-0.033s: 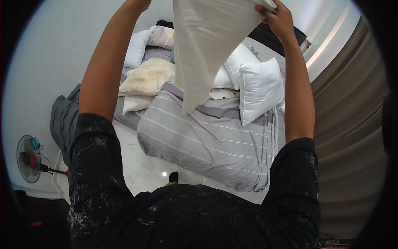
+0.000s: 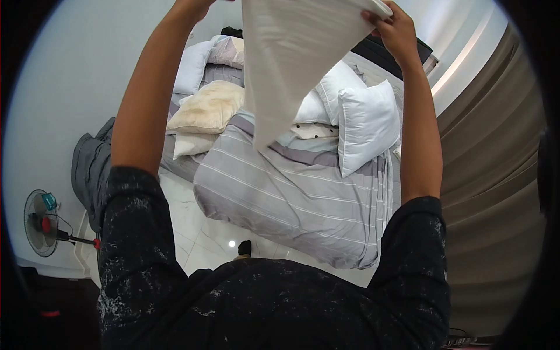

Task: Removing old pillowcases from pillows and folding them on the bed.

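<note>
An off-white cloth (image 2: 286, 64) hangs in front of me, its lower end narrowing to a point above the bed. My right hand (image 2: 396, 32) is closed on its upper right corner, where the edge looks folded. At the top edge of the view is my left hand (image 2: 197, 8), raised near the cloth's upper left side. Its fingers are mostly cut off by the frame, so their grip does not show. The cloth's top also lies outside the view. Behind it, the cloth hides part of the bed and pillows.
The bed carries a grey striped cover (image 2: 291, 204), white pillows (image 2: 367, 128) on the right and a stained cream pillow (image 2: 209, 108) on the left. A fan (image 2: 42, 223) and dark grey fabric (image 2: 93, 169) are on the left. Brown curtains (image 2: 496, 175) hang on the right.
The cloth's lower tip has risen slightly and shifted a little left. My right hand has moved slightly right, and a bit more of my left hand shows.
</note>
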Action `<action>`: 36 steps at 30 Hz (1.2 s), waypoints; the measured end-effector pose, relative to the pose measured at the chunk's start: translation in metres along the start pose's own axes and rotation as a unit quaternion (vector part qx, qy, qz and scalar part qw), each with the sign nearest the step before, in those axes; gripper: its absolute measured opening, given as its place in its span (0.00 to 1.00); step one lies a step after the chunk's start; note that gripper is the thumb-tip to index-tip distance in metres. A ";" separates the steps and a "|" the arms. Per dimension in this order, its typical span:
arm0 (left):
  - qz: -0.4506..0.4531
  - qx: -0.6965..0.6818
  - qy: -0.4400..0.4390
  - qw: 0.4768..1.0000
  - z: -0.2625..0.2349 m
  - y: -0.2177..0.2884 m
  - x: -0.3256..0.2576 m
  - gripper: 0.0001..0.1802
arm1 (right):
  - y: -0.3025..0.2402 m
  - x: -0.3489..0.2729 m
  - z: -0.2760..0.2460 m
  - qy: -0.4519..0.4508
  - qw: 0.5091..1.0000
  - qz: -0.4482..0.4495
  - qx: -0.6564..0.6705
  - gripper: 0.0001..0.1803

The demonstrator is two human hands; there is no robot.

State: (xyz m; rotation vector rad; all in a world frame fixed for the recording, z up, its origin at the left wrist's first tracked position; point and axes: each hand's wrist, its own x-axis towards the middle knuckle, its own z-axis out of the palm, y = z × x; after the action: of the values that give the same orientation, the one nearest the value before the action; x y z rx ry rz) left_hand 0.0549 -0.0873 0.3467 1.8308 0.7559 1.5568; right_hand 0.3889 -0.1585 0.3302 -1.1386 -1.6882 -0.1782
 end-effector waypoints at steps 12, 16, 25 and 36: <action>-0.064 0.100 -0.212 0.970 0.027 -0.114 -0.453 0.11 | 0.010 -0.439 0.046 -0.206 0.908 0.286 0.226 0.13; -0.226 0.069 -0.243 0.941 0.034 -0.122 -0.553 0.06 | -0.015 -0.564 0.047 -0.266 0.854 0.385 0.227 0.15; -0.273 0.058 -0.360 0.890 0.045 -0.093 -0.569 0.04 | -0.027 -0.599 0.024 -0.208 0.827 0.430 0.296 0.18; -0.441 -0.078 -0.121 0.886 0.100 -0.245 -0.456 0.06 | 0.034 -0.538 -0.010 0.076 0.753 0.508 0.410 0.16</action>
State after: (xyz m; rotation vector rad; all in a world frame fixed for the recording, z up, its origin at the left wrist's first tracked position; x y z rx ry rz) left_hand 0.0789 -0.2811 -0.1431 1.2278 1.0936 0.7467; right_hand 0.4234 -0.4644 -0.1124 -1.1146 -0.6286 1.0378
